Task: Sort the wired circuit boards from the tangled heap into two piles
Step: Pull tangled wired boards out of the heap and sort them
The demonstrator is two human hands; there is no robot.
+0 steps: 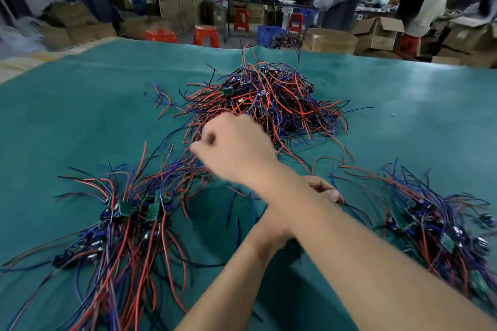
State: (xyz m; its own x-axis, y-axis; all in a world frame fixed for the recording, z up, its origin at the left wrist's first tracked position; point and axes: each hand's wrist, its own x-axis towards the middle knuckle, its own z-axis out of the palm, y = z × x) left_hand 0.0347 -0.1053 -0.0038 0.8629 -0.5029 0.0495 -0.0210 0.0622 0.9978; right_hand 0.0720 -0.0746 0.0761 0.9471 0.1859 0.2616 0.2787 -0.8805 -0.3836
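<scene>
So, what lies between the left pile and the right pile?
Head view: both crossed forearms over the green mat, with a few loose wires.

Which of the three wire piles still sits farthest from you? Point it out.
The tangled heap at the middle far side of the green mat; the left pile and right pile lie nearer, flanking the crossed arms.

arms crossed | right hand [231, 148] apparently pinching wires by heap [266, 99]; left hand [324, 192] mostly hidden
</scene>
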